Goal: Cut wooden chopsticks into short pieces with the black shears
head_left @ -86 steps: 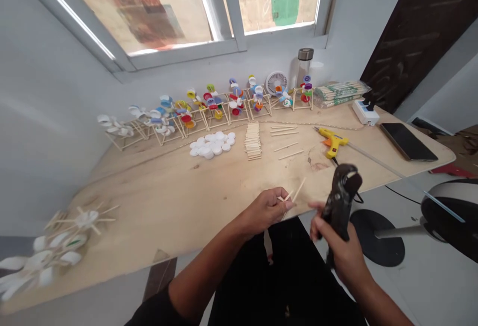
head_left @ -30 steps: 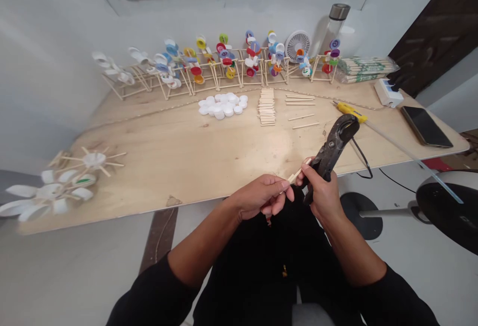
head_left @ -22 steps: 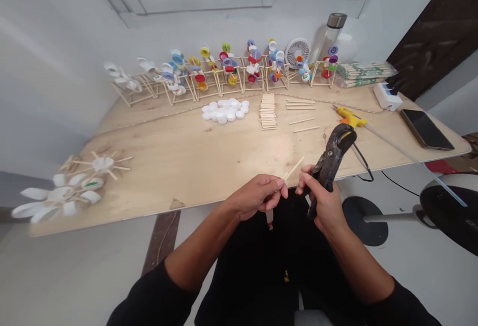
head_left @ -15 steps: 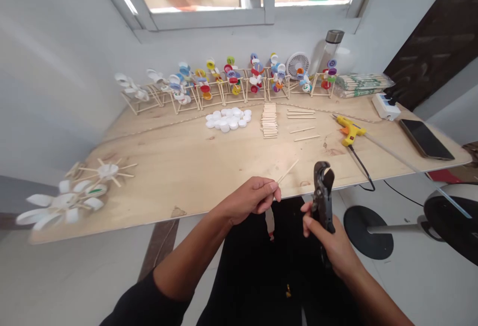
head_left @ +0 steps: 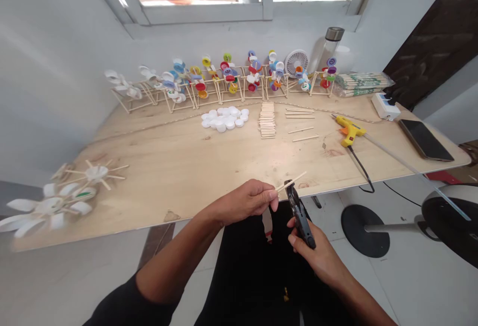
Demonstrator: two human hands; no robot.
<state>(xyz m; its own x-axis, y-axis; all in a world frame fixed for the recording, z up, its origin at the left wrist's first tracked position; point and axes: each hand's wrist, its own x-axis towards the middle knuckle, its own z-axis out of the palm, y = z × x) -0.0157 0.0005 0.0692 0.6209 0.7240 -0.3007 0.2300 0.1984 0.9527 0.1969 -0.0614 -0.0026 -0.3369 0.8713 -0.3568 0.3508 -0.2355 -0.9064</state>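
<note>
My left hand (head_left: 248,200) pinches a thin wooden stick (head_left: 293,182) at the near edge of the plywood table (head_left: 179,162). My right hand (head_left: 313,249) grips the handles of black cutting pliers (head_left: 298,211). The pliers' jaws sit around the stick close to my left fingertips. Both hands hover just off the table's front edge, above my dark lap.
Small stick frames with coloured bottle caps (head_left: 227,77) line the back wall. White caps (head_left: 224,117), a stack of cut sticks (head_left: 267,119), loose sticks (head_left: 302,129), a yellow glue gun (head_left: 349,129), a phone (head_left: 423,139), a power strip (head_left: 384,104) and white cap wheels (head_left: 63,196) lie around. A fan base (head_left: 364,229) stands on the floor.
My right hand has brought the pliers down and left, from upright beside the stick to their jaws closing around it. My left hand keeps holding the stick.
</note>
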